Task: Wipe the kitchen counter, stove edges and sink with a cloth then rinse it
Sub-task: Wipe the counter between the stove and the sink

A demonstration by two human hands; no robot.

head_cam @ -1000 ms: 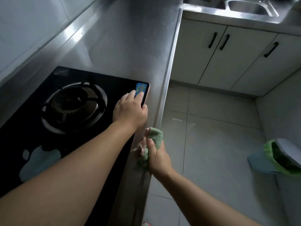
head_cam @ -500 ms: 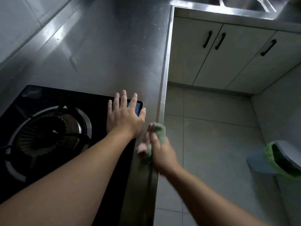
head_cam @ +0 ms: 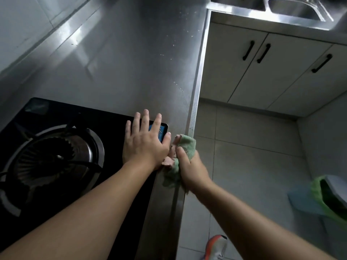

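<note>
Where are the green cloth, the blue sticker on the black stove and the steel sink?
green cloth (head_cam: 188, 145), head view, upper bunched part above the thumb
blue sticker (head_cam: 161, 132), head view, visible right part beside the fingers
steel sink (head_cam: 294, 10), head view, right basin's inside

There is only one view, from the person's head. It looks steeply down and forward, close above the counter (head_cam: 131, 59), with the stove (head_cam: 56, 147) at lower left and the sink (head_cam: 293, 10) at upper right.

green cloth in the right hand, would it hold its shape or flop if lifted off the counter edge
The cloth would probably flop: it is bunched and creased in the right hand, and a loose end droops on the counter edge. It likely weighs little, since one hand holds it.
</note>
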